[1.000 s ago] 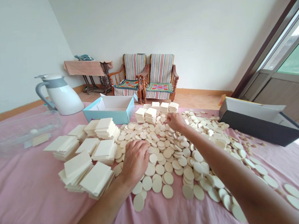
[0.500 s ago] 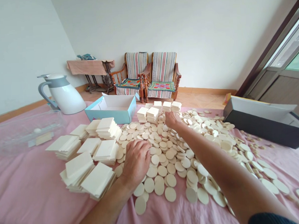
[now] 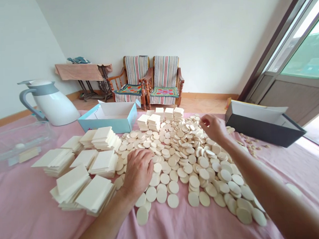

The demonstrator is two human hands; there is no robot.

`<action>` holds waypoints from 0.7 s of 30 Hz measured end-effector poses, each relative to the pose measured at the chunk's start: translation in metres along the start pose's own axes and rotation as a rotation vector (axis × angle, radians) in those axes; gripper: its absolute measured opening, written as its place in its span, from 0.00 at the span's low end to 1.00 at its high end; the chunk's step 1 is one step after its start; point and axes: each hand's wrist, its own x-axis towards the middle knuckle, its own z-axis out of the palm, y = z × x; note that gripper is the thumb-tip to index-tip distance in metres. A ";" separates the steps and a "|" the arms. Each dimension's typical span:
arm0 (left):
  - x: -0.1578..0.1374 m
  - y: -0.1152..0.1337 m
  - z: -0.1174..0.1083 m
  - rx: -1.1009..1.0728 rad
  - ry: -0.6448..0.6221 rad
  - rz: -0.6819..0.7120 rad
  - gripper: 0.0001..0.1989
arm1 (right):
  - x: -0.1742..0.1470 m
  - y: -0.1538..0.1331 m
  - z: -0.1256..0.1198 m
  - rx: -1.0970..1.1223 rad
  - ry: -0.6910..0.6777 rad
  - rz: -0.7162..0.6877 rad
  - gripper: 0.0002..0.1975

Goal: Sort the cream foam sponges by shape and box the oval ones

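Observation:
Pale round wooden discs (image 3: 173,200) lie in a wide, loose pile in front of me. My left hand (image 3: 139,170) rests low over the near left of the pile, its fingers curled and pressed together. The hand itself hides whatever is under its fingertips. At the pile's far right side is my right hand (image 3: 214,127), fingers bent inward beside the discs; I cannot make out what is between them. Left of my left hand stand uneven stacks of square pale wooden pieces (image 3: 95,192). More small square stacks (image 3: 154,121) stand behind the pile.
An open light-blue box (image 3: 106,122) and a white-grey jug (image 3: 54,105) stand at the back left. A clear plastic tray (image 3: 18,141) lies at the far left. On the right is a dark open box (image 3: 264,130), with small wooden bits (image 3: 253,143) near it. Pink cloth (image 3: 25,205) covers the surface.
My right hand has moved right, from beside the small square stacks to the pile's far right side. The left hand stays over the discs. The view has turned slightly right.

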 end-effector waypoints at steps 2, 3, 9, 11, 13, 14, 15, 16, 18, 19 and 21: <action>0.000 0.001 0.001 -0.004 0.001 0.018 0.10 | -0.016 0.052 -0.017 -0.094 0.027 0.102 0.07; 0.001 0.002 0.002 -0.007 0.002 0.027 0.10 | -0.024 0.078 -0.023 -0.149 0.033 0.176 0.07; 0.002 0.004 0.005 -0.027 0.050 0.064 0.10 | -0.062 0.186 -0.030 -0.312 -0.037 0.403 0.07; 0.004 0.010 0.004 -0.058 0.060 0.071 0.11 | -0.070 0.188 -0.030 -0.284 0.015 0.402 0.08; 0.010 0.021 0.003 -0.114 0.019 0.097 0.11 | -0.075 0.173 -0.032 -0.224 0.084 0.372 0.11; 0.015 0.027 0.004 -0.147 -0.023 0.121 0.10 | -0.078 0.162 -0.033 -0.182 0.106 0.352 0.12; 0.020 0.035 0.007 -0.176 -0.079 0.151 0.11 | -0.080 0.148 -0.034 -0.136 0.122 0.333 0.12; 0.027 0.043 0.011 -0.199 -0.133 0.183 0.11 | -0.082 0.135 -0.035 -0.089 0.133 0.318 0.13; 0.043 0.058 0.023 -0.205 -0.222 0.235 0.17 | -0.085 0.110 -0.034 -0.004 0.150 0.286 0.14; 0.051 0.065 0.032 -0.193 -0.246 0.254 0.20 | -0.087 0.100 -0.033 0.030 0.153 0.262 0.15; 0.064 0.075 0.049 -0.148 -0.291 0.286 0.28 | -0.090 0.087 -0.029 0.077 0.137 0.215 0.15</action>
